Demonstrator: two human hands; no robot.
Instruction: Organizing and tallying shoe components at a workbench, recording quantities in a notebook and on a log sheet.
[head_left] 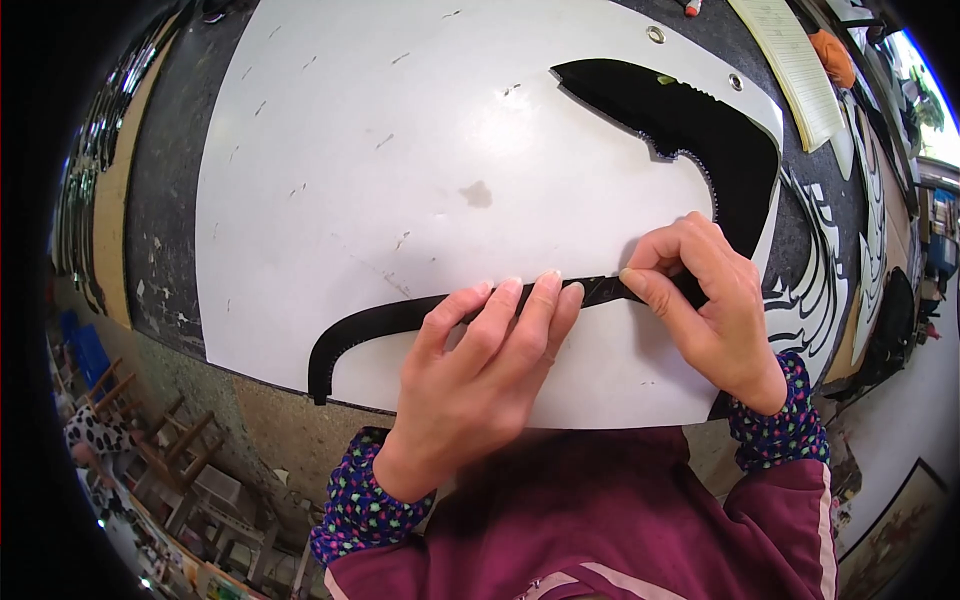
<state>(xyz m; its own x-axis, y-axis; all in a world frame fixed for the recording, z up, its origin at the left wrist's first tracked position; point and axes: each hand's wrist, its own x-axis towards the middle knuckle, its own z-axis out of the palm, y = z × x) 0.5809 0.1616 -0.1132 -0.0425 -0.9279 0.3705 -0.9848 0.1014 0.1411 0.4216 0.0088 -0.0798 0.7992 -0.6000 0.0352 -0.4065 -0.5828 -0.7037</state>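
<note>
A black curved piece (pixel 735 150) of flat sheet material, with one edge finely notched and light-stitched, lies on a white board (pixel 330 180). A narrow black strip (pixel 375 322) bends across the board's near side; whether it joins the wide piece is hidden under my right hand. My left hand (pixel 485 365) rests on the strip, fingers stretched along it with the tips pressing its far edge. Close beside them, my right hand (pixel 705 310) is closed, thumb and index finger pinching the strip's edge.
White curved cut-outs (pixel 812 270) are stacked at the right beside the board. Past its far right corner lie a lined paper pad (pixel 790 70) and an orange object (pixel 832 60). Bundled strips (pixel 85 190) stand at the far left. Wooden stools (pixel 185 440) are below left.
</note>
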